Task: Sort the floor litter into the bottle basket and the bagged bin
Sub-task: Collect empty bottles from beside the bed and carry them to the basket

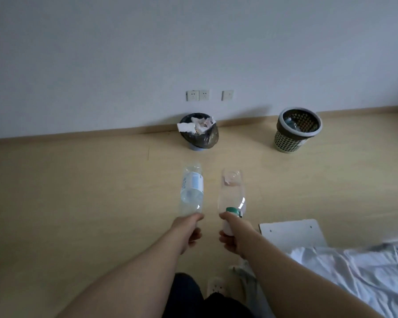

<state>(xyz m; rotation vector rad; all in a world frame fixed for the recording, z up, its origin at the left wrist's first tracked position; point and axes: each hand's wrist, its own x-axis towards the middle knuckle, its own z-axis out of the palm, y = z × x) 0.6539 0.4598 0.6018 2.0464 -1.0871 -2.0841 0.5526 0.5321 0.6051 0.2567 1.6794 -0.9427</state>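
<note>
Pale wood floor point(78, 191) lies under both hands. Ahead, right of the right hand point(232, 235), stands the bottle basket point(296, 130); ahead of the left hand point(189, 232), the bagged bin point(199, 131). Left grips a labelled bottle point(192, 188), right a green-capped bottle point(231, 191).

The single wide-angle head camera is looking forward and down from above the person's outstretched forearms, taking in the left hand point(189, 231) and right hand point(232, 236) close below the lens while facing the floor point(78, 180), the far bagged bin point(200, 137), bottle basket point(295, 134) and wall point(124, 53).
</note>
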